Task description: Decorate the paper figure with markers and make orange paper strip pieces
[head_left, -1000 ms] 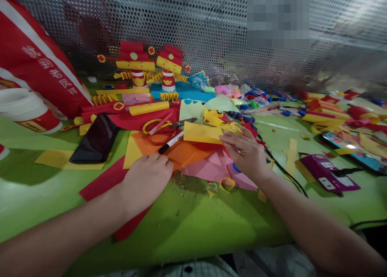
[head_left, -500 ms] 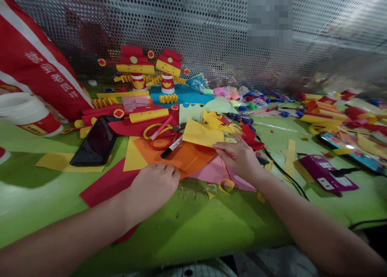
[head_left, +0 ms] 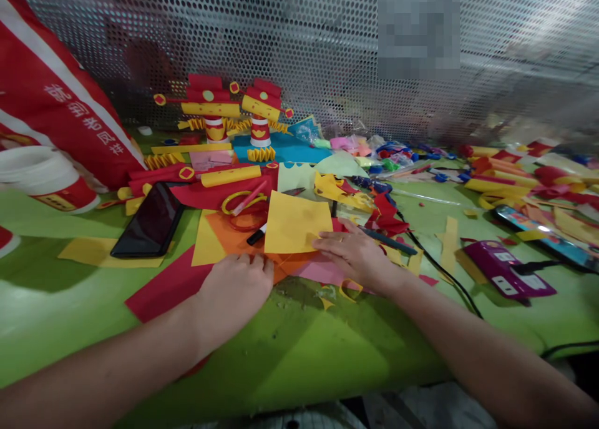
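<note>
My right hand (head_left: 358, 254) holds a yellow paper sheet (head_left: 298, 221) by its lower right corner, over orange paper (head_left: 224, 232). My left hand (head_left: 238, 298) rests at the front edge of the orange paper, its fingers curled down; what is under them is hidden. Partly covered by the yellow sheet is a black and white marker (head_left: 256, 235). Just behind lie scissors with yellow handles (head_left: 230, 204). Red paper (head_left: 161, 285) shows left of my left hand, and pink paper (head_left: 322, 270) is under my right fingers.
A black phone (head_left: 150, 221) and a white cup (head_left: 51, 179) are at the left. Two red and yellow paper figures (head_left: 214, 130) stand at the back. A purple power strip (head_left: 508, 270) with cables lies right, near paper scraps (head_left: 449, 241).
My right hand has moved a little left and toward me with the yellow sheet, which now lies flatter and covers more of the marker. My left hand is nearly unmoved.
</note>
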A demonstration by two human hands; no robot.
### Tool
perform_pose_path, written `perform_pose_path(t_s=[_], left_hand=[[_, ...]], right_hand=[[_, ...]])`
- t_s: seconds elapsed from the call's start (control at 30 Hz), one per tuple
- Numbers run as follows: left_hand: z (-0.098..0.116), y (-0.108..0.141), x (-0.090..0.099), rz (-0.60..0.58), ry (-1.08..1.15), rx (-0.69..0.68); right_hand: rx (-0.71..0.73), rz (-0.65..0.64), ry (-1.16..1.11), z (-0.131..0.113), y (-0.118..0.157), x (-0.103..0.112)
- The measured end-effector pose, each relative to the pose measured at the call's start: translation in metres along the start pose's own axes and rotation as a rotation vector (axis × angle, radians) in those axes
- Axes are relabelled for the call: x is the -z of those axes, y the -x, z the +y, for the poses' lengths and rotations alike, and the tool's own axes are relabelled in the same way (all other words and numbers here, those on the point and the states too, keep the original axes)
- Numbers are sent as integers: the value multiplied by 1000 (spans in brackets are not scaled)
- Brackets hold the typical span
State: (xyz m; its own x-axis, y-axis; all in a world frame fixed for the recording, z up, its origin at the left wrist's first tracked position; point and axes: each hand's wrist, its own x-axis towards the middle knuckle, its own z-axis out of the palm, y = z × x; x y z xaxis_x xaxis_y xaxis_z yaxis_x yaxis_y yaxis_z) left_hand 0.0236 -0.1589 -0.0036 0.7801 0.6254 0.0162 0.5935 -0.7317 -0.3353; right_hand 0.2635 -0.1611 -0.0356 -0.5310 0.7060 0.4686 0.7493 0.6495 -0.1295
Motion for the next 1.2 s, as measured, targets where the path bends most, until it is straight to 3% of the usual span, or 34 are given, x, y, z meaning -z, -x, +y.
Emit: perform_pose_path(t_s=[0.3, 0.57, 0.7, 0.87, 1.07, 1.2], left_hand=[[2, -2, 5, -135, 75, 22], [-4, -3, 2, -112, 155, 36], [-10, -5, -4, -52, 224, 78], [-10, -6, -7, -30, 268, 93], [-7, -6, -8, -7, 245, 74], [-7, -6, -9, 14, 259, 48]], right_hand=[[-39, -34, 17, 0, -1, -1], [-143, -151, 40, -3, -1, -1], [-92, -135, 121, -11, -2, 1], [85, -40, 165, -31, -14, 2], [79, -296, 299, -53, -34, -4], [93, -337, 279, -54, -41, -12]])
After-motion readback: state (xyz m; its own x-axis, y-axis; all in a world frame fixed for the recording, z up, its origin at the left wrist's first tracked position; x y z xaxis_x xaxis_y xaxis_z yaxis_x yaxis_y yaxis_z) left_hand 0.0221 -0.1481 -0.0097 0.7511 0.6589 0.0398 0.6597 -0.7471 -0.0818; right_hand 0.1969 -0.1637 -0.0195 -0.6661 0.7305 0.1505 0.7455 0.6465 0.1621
